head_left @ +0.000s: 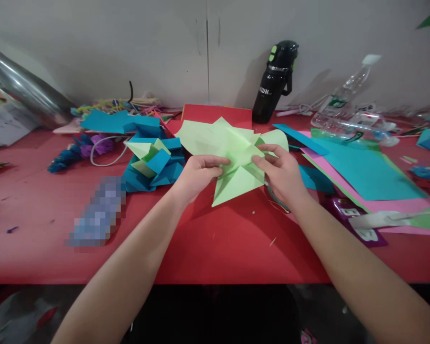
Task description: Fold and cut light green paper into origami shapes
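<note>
A light green folded paper [236, 179], with pointed corners like a star, is held up above the red table between both hands. My left hand [200, 172] pinches its left side, thumb and fingers closed on it. On the right side, my right hand [281, 172] grips the same paper between thumb and fingers. Behind it lies more light green paper [197, 136], partly hidden by the folded piece. Left of my left hand sits a blue and green folded paper flower [154, 165].
A black water bottle [274, 83] leans against the wall. Clear plastic bottles [347, 98] stand and lie at the back right, near blue, pink and green paper sheets [372, 167]. A purple object [365, 227] lies at right. A steel cylinder [28, 81] leans at far left on the red table [215, 258].
</note>
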`<state>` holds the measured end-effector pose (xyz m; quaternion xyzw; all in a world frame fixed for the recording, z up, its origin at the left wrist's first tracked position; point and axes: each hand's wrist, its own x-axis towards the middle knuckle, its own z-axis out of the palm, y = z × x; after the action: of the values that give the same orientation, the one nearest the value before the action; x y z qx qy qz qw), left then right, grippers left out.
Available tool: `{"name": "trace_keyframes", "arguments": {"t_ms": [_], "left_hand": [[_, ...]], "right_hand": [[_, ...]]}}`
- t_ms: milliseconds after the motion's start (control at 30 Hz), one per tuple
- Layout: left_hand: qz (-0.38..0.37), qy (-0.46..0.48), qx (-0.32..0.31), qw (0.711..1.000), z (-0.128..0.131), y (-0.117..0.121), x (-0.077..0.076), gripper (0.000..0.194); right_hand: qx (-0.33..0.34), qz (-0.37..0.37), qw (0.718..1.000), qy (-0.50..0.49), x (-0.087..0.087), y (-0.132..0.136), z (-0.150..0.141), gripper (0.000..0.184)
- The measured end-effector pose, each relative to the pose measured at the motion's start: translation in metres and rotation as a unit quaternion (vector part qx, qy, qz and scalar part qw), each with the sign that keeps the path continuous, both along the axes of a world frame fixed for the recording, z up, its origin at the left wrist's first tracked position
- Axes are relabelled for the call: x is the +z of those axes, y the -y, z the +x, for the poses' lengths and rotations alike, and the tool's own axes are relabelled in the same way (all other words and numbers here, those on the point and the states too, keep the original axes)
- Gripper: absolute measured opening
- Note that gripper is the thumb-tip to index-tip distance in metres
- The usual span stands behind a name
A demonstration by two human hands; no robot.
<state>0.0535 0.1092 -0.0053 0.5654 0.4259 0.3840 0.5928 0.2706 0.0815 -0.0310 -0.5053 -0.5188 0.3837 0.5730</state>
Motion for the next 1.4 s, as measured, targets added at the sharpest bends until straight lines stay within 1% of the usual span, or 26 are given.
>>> {"name": "trace_keyframes", "arguments": {"t_ms": [100,133,200,300,400,500,600,667,800,900,1000,1167,1267,1400], "left_hand": [[-0.011,0.006,-0.007,1.0,0.0027,0.0023,0.0001,0.025],[-0.014,0.009,-0.01,1.0,0.0036,0.0033,0.0004,0.024],[-0.018,0.01,-0.018,1.0,0.005,0.0053,0.0008,0.024],[-0.011,0.0,-0.031,0.999,0.0053,0.007,0.0014,0.024],[-0.008,-0.017,-0.046,0.999,0.0038,0.0065,0.0029,0.024],[-0.026,-0.026,-0.052,0.998,0.0026,0.0051,0.0056,0.025],[-0.052,-0.019,-0.05,0.997,0.0021,0.0045,0.0075,0.022],[-0.039,-0.022,-0.056,0.997,0.0019,0.0049,0.0078,0.019],[0.03,-0.049,-0.082,0.995,0.0007,0.0062,0.0085,0.029],[0.057,-0.081,-0.082,0.992,-0.0005,0.0058,0.0092,0.03],[0.068,-0.104,-0.082,0.989,-0.0014,0.0043,0.0075,0.028],[0.084,-0.114,-0.089,0.986,-0.002,0.0014,0.0013,0.027],[0.081,-0.109,-0.098,0.986,-0.0022,0.0005,-0.0004,0.027],[0.067,-0.088,-0.118,0.987,-0.0037,0.0017,0.0,0.027]], "right_hand": [[-0.007,0.002,1.0,0.008,-0.001,0.0006,-0.0019,0.052],[-0.004,-0.003,1.0,0.001,-0.0008,0.0009,-0.0026,0.054],[0.018,-0.023,0.999,-0.017,0.0004,0.0019,-0.0036,0.05],[0.063,-0.062,0.995,-0.044,0.0027,0.0033,-0.0033,0.036],[0.086,-0.097,0.99,-0.063,0.0049,0.0043,-0.002,0.029],[0.085,-0.116,0.987,-0.071,0.0066,0.005,-0.002,0.03],[0.076,-0.119,0.987,-0.074,0.0068,0.005,-0.0028,0.033],[0.074,-0.112,0.988,-0.073,0.006,0.0046,-0.0029,0.032],[0.074,-0.102,0.991,-0.055,0.0036,0.0032,-0.0018,0.032],[0.075,-0.097,0.991,-0.048,0.0027,0.0024,-0.0011,0.032],[0.078,-0.1,0.991,-0.05,0.0026,0.0024,-0.0012,0.032],[0.073,-0.105,0.99,-0.052,0.0014,0.0029,-0.0013,0.034],[0.069,-0.096,0.992,-0.045,0.0008,0.003,-0.0015,0.034],[0.054,-0.106,0.992,-0.034,0.0023,0.0028,-0.0018,0.036]]}}
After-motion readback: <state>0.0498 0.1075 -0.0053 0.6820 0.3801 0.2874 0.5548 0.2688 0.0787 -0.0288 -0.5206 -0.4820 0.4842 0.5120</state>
